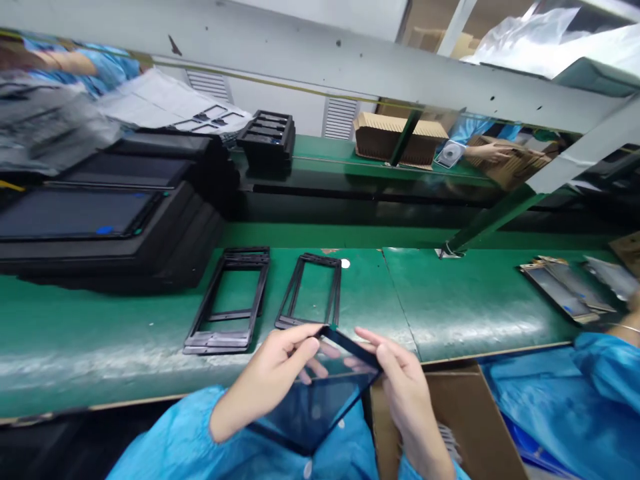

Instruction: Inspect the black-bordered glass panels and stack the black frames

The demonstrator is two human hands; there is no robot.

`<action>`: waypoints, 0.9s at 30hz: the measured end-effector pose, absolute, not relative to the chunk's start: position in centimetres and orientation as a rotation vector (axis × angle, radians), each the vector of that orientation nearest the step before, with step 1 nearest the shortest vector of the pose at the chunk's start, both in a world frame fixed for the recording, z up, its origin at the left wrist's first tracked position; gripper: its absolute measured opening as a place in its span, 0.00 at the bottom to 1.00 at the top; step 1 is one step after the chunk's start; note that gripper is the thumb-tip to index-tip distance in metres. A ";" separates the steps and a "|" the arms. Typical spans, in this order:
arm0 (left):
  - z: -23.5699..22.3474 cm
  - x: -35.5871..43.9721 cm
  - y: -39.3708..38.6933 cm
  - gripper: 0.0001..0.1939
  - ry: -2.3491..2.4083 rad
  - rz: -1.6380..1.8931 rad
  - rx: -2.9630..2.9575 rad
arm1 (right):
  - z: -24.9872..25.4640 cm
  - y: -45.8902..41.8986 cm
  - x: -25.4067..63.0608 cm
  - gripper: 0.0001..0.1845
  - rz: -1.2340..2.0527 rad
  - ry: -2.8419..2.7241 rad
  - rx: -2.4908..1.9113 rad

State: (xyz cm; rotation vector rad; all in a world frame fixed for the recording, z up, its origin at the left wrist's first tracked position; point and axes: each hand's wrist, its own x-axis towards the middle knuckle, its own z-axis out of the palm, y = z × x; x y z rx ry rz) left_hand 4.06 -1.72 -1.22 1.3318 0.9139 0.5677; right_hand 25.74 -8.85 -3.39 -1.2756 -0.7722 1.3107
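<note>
My left hand (273, 377) and my right hand (400, 383) together hold a thin dark glass panel (313, 407) over my lap, just below the bench's front edge. The left thumb and fingers pinch its top edge near one corner. My right fingers grip the upper right edge. Both sleeves are blue. On the green bench just beyond my hands lie two black rectangular frames: a stacked frame (231, 300) on the left and a single frame (313, 290) beside it.
A tall stack of black trays (100, 227) holding dark panels fills the bench's left side. A cardboard box (465, 413) sits at my right knee. Another person's blue sleeve (600, 393) and panels (565, 290) lie at right. Small black trays (267, 137) stand behind.
</note>
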 end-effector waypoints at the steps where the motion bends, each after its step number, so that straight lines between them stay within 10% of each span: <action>1: -1.4 4.0 -1.9 0.28 0.925 0.600 1.206 | -3.7 -8.8 25.9 0.26 1.287 -0.730 -1.287; 12: -2.2 3.4 -2.9 0.38 1.000 0.715 0.998 | -3.5 -8.6 24.9 0.23 1.081 -0.820 -1.299; 22: -0.9 3.2 -2.3 0.29 0.908 0.467 1.810 | -2.2 -7.7 23.2 0.11 1.142 -1.102 -1.315; 27: -0.5 3.0 -2.3 0.17 1.070 0.638 1.351 | -3.2 -8.7 27.3 0.21 0.664 -0.954 -1.450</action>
